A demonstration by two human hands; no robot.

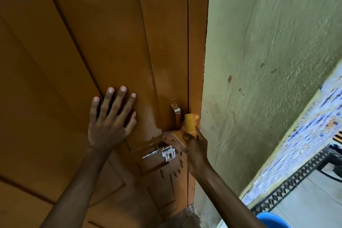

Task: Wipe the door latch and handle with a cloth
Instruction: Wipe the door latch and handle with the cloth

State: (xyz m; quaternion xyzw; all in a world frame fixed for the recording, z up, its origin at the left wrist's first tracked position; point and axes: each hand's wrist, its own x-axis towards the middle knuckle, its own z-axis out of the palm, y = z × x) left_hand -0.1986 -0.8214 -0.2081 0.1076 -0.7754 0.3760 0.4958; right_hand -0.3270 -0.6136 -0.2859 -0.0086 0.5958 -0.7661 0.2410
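A brown wooden door [114,42] fills the left half of the view. Its shiny metal handle [176,113] stands upright near the door's right edge. Below it a silver latch [162,152] with a bolt runs across the door. My right hand [196,147] grips a bunched yellow cloth [188,126] and presses it against the lower end of the handle, just above the latch. My left hand [111,118] lies flat on the door panel, fingers spread, to the left of the handle.
A rough green wall [268,61] meets the door frame on the right. Blue patterned tiles [305,144] and a black-and-white border run along its base. A blue plastic rim [272,218] shows at the bottom right, and a dark chair frame [331,163] stands at the far right.
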